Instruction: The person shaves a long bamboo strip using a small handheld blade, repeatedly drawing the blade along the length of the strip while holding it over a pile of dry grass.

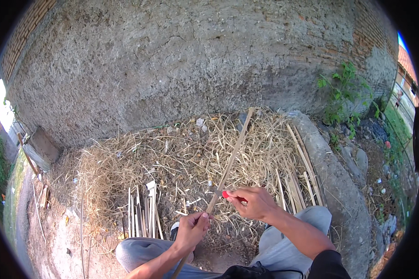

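A long, flat strip of bamboo [233,158] slants from between my knees out toward the wall. My left hand [190,232] is closed round its nearer part, thumb on top. In my right hand [255,202] is a small knife [225,194], pinched by its red handle. Its short grey blade lies against the strip, just beyond my left fingers. Most of the handle is hidden inside the right fingers.
Cut strips lie in a bundle [143,211] by my left knee and another pile [293,186] past my right knee. Dry shavings [111,172] cover the ground. Ahead rises a rough wall [195,60]; a concrete kerb [342,195] curves along the right, near a green plant [344,90].
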{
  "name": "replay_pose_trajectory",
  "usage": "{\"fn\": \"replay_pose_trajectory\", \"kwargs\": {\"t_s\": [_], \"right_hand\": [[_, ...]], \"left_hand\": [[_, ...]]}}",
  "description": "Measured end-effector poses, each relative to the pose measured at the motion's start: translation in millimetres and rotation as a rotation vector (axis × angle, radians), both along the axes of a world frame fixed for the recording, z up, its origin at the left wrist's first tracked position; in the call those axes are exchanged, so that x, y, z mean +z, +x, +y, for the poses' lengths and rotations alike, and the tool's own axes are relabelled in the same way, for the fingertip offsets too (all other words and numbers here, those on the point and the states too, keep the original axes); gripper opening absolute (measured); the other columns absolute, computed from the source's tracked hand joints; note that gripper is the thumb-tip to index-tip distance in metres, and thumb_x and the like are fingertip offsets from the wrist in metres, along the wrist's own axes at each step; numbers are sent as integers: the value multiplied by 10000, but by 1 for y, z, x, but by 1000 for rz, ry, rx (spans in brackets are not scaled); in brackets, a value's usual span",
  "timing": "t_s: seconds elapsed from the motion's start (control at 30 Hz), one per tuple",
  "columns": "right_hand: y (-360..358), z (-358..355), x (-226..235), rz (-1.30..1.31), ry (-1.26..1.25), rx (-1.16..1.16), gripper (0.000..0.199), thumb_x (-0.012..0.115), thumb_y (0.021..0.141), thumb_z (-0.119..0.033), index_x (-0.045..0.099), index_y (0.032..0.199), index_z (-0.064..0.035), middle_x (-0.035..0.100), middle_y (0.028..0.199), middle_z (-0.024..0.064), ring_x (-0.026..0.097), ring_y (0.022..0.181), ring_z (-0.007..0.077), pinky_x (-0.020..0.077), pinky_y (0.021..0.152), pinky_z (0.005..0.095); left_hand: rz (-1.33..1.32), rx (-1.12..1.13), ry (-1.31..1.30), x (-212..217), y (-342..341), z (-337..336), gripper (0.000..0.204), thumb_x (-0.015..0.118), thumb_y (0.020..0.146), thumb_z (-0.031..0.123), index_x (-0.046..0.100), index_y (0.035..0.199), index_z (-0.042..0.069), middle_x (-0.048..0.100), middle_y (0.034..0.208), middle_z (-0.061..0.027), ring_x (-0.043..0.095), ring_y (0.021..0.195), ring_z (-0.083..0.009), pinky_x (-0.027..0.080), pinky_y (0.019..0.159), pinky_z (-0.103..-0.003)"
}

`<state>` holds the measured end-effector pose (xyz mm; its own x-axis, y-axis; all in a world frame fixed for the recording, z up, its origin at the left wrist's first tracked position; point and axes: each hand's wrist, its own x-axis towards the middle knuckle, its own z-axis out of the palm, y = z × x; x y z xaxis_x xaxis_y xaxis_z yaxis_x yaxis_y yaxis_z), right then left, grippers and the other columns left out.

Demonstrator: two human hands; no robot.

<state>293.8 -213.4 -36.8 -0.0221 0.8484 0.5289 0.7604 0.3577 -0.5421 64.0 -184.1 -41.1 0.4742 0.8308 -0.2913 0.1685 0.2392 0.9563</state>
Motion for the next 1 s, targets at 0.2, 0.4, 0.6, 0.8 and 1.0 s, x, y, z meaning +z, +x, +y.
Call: {"fn": "replay_pose_trajectory", "kwargs": {"t_s": [0.2,0.4,0.6,0.8,1.0], "right_hand": [[-7,-2,2,7,20,-28,138,719,855,-213,730,900,-83,682,730,56,621,518,192,485,447,307],[35,21,-12,7,-124,-138,141,648,900,-212,713,958,-101,710,811,54,651,557,213,527,504,329],[31,26,-18,57,-7,-149,140,664,886,-197,712,931,-73,723,847,97,683,631,234,545,553,332],[35,33,-30,51,85,-131,171,679,882,-213,709,902,-45,709,785,114,649,568,227,520,525,333],[103,42,-20,87,-333,-406,176,621,917,-259,706,930,-105,666,683,60,539,493,195,443,488,324]], "left_hand": [[-24,21,-39,7,2,4,293,505,1022,197,658,1002,-52,495,643,30,394,505,-22,302,425,-201],[-42,-76,-145,5,-4,-15,294,443,1045,195,605,1030,-51,480,677,14,350,477,-20,282,406,-204],[36,-92,-23,10,-6,-17,292,443,1045,192,600,1013,-53,477,671,13,354,480,-18,291,405,-210],[127,-120,44,13,-18,-20,293,441,1042,185,597,994,-58,468,646,15,358,464,-18,293,401,-209],[213,-200,256,-8,-46,-34,316,543,988,315,634,934,17,556,622,-19,501,557,-96,391,497,-272]]}}
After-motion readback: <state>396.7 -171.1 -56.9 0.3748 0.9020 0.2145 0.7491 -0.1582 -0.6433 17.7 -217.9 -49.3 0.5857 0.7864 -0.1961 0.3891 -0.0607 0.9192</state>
